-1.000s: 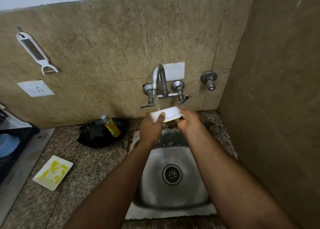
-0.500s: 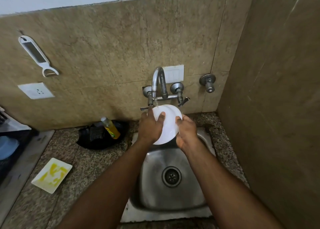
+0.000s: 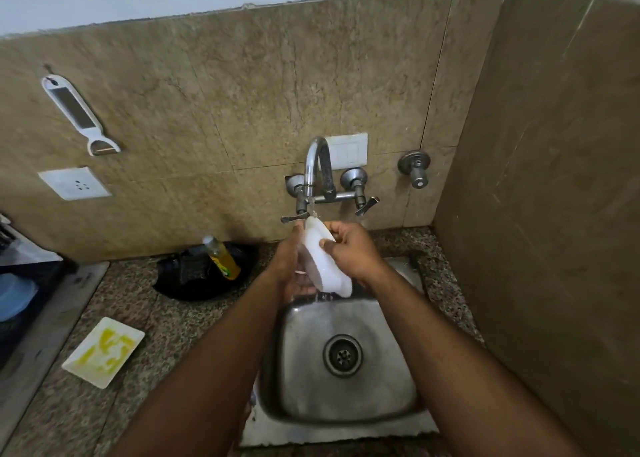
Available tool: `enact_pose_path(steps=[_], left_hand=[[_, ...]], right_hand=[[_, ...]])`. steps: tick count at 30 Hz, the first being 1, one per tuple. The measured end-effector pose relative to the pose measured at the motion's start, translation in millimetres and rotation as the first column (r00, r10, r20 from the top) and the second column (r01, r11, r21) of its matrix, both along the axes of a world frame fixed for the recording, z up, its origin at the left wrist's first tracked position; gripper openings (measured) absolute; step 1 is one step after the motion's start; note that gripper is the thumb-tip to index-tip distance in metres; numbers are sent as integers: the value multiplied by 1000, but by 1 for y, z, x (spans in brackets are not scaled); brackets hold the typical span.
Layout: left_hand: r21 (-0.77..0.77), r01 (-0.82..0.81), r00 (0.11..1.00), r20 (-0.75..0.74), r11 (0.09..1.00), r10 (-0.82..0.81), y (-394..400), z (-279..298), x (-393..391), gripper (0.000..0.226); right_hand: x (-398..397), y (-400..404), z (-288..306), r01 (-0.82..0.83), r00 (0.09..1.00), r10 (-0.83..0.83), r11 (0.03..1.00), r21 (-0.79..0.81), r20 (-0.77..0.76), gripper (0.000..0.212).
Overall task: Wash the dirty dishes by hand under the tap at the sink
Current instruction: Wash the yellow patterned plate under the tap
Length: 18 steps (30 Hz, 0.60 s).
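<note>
A white round bowl (image 3: 323,264) is held on edge under the running tap (image 3: 316,165), above the back of the steel sink (image 3: 349,401). My left hand (image 3: 289,262) cups the bowl from the left, its fingers hidden behind it. My right hand (image 3: 353,250) grips the bowl's right rim, thumb on the near face and fingers over the top. Water runs off the bowl's low end into the sink. A dirty white square plate (image 3: 104,351) smeared yellow lies on the counter at the left.
A yellow dish-soap bottle (image 3: 221,257) leans in a black pan (image 3: 204,273) left of the sink. A peeler (image 3: 79,113) and a socket (image 3: 74,183) are on the tiled wall. A side wall closes in at the right. A dark rack with a blue item (image 3: 14,297) stands far left.
The bowl went from flat under the tap, to face-on, to tilted on edge now. My right hand moved up over its rim and my left slid behind it.
</note>
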<state>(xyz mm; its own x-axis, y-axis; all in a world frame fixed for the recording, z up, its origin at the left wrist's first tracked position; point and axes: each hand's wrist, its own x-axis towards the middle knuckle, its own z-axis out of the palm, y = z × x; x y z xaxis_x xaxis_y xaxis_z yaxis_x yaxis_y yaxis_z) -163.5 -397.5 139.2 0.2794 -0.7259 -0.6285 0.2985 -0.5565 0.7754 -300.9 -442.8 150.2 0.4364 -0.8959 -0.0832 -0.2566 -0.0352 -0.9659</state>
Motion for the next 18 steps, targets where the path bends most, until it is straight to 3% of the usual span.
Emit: enact_pose_path(steps=[2, 4, 7, 10, 13, 16, 18], left_hand=[[-6, -23, 999, -42, 1000, 23, -1, 0, 5, 94], [-9, -62, 990, -130, 998, 60, -2, 0, 11, 93], [-3, -101, 985, -141, 995, 99, -1, -1, 13, 70], [-44, -111, 990, -87, 993, 106, 3, -9, 4, 37], [-76, -158, 982, -113, 984, 149, 9, -16, -2, 23], [-107, -179, 979, -118, 978, 166, 14, -26, -2, 27], [-127, -186, 977, -128, 974, 170, 20, -34, -1, 34]], right_hand=[[-3, 4, -4, -106, 990, 83, 972, -210, -117, 40], [-7, 8, -8, -228, 948, 105, 882, -413, -300, 45], [-14, 8, -18, -362, 866, 74, 774, -520, -494, 51], [-26, 7, -27, -310, 917, 181, 884, -350, -356, 51], [-31, -10, -26, -33, 997, 33, 999, -4, -66, 67], [-33, -31, -16, 281, 922, -342, 913, 294, 182, 48], [-35, -43, -6, 348, 862, -445, 868, 355, 242, 27]])
